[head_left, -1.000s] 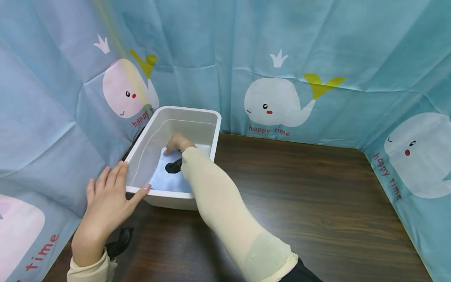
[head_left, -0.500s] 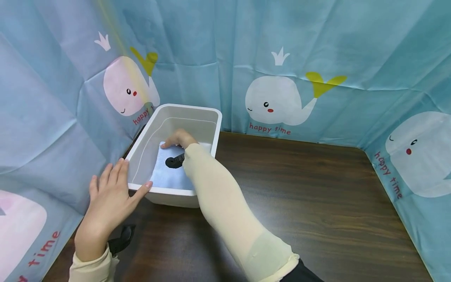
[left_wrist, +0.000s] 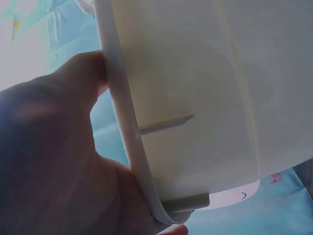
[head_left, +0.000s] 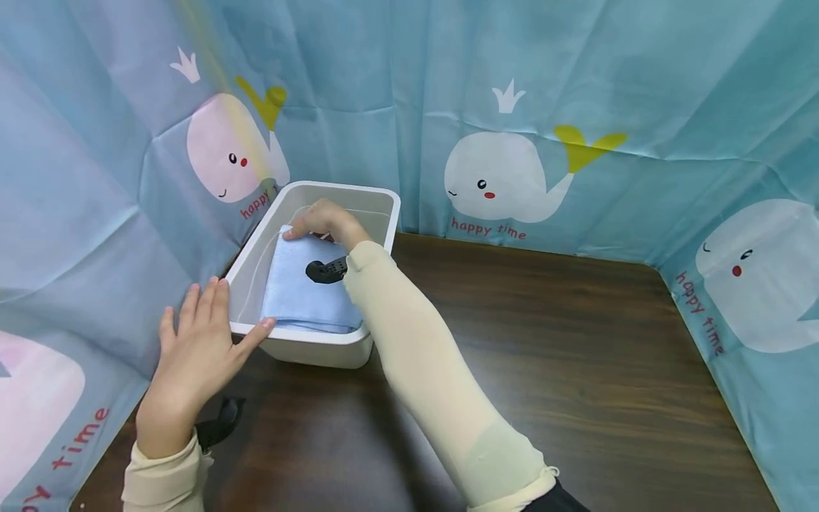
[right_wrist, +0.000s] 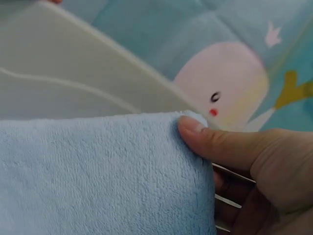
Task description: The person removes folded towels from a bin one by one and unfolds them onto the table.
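Observation:
A light blue folded towel (head_left: 301,291) is inside a pale grey plastic bin (head_left: 313,353). My right hand (head_left: 329,219) reaches into the bin and pinches the towel's far edge. In the right wrist view the thumb lies on top of the fluffy towel (right_wrist: 107,181), with the other fingers behind its edge. My left hand (head_left: 192,363) rests on the bin's near left corner, fingers straight and spread, the thumb on the front rim. The left wrist view has this hand (left_wrist: 54,137) against the bin's rim (left_wrist: 122,98).
The bin stands on a dark wooden table (head_left: 544,370), near its back left corner. Blue curtains (head_left: 358,92) printed with whales enclose the table at the back and sides. A black wrist-worn piece (head_left: 328,270) on the right arm overlaps the towel in the head view.
My right hand has risen inside the bin, bringing the towel up. The towel's folded near edge now shows just behind the front rim. My left hand has stayed on the bin's corner.

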`<state>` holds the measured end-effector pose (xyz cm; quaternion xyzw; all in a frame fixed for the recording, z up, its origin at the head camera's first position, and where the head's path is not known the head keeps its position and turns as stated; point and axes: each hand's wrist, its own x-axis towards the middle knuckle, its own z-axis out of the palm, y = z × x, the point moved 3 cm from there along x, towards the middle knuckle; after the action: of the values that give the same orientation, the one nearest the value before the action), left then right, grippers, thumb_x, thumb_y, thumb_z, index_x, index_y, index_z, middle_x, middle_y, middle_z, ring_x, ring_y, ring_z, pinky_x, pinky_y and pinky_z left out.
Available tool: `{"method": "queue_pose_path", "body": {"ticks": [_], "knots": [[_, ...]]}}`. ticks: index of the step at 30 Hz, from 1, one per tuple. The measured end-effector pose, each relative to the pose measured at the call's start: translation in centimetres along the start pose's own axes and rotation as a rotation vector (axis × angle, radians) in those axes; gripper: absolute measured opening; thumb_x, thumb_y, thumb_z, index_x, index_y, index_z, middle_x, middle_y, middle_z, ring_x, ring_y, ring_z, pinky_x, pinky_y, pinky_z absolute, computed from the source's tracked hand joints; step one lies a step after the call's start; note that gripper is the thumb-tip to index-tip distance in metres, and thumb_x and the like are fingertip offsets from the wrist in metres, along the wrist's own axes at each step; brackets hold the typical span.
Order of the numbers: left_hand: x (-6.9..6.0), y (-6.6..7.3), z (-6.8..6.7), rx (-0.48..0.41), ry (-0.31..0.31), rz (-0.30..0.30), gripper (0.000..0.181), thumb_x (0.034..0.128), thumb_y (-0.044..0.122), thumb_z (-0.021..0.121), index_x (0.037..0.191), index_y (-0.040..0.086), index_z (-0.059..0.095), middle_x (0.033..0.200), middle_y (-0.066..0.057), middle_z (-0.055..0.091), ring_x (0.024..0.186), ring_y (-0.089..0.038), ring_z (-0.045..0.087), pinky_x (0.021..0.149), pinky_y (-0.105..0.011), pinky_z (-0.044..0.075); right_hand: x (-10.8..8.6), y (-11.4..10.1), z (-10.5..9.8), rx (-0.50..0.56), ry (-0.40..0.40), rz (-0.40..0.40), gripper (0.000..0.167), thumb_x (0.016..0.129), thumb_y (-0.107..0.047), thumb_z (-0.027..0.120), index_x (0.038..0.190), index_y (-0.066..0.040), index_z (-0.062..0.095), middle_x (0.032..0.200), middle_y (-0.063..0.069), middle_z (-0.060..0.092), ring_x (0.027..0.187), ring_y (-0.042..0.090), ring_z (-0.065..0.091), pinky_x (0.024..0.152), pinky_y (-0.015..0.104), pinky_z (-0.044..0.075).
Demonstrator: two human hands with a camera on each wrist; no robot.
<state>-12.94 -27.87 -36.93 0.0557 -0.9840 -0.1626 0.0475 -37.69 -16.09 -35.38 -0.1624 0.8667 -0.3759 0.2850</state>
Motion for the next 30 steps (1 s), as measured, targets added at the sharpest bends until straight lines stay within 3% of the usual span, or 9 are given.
{"method": "queue_pose_path", "body": {"ticks": [5,9,13,20,30], "knots": [[0.8,-0.3,0.0,-0.004,0.001,-0.005,0.1,0.0954,0.069,0.04,0.157,-0.003,0.007,0.161,-0.032,0.012,0.15,-0.05,0.003,0.113,-0.074,-0.003,-1.1,-1.7,-1.7,0.001,0.014,-0.103,0.031,0.08,-0.037,0.081,0.107,-0.022,0.077,0.088,-0.011,0.057,0.074,0.006,0.049,0.063,0.021,0.042],[1.2,-0.4,0.2,-0.001,-0.011,-0.008,0.102,0.0948,0.07,0.039,0.157,-0.003,0.006,0.162,-0.031,0.011,0.15,-0.05,0.003,0.113,-0.074,-0.004,-1.7,-3.0,-2.6,0.027,0.036,-0.152,0.033,0.08,-0.035,0.083,0.11,-0.022,0.078,0.093,-0.012,0.062,0.068,0.006,0.046,0.057,0.02,0.038],[1.4,-0.8,0.3,0.0,-0.035,-0.026,0.103,0.0948,0.071,0.037,0.157,-0.004,0.003,0.161,-0.033,0.008,0.15,-0.051,0.001,0.113,-0.074,-0.006,-2.4,-4.2,-3.3,0.068,0.063,-0.186,0.034,0.078,-0.033,0.084,0.11,-0.021,0.078,0.095,-0.01,0.065,0.066,0.007,0.046,0.057,0.019,0.037],[2.1,-1.2,0.5,-0.006,-0.051,-0.041,0.103,0.0949,0.072,0.035,0.157,-0.003,0.001,0.161,-0.033,0.007,0.149,-0.053,-0.002,0.112,-0.075,-0.008,-4.7,-6.0,-5.4,0.186,0.088,-0.282,0.029,0.079,-0.026,0.084,0.106,-0.015,0.079,0.077,-0.009,0.061,0.065,0.006,0.048,0.057,0.018,0.039],[2.7,-1.7,0.4,-0.023,-0.043,-0.036,0.102,0.0958,0.071,0.033,0.157,-0.003,0.0,0.161,-0.034,0.003,0.15,-0.052,-0.007,0.112,-0.075,-0.011,-9.7,-8.0,-9.4,0.296,0.188,-0.38,0.026,0.08,-0.024,0.083,0.104,-0.016,0.079,0.099,-0.006,0.072,0.075,0.008,0.058,0.062,0.02,0.045]]}}
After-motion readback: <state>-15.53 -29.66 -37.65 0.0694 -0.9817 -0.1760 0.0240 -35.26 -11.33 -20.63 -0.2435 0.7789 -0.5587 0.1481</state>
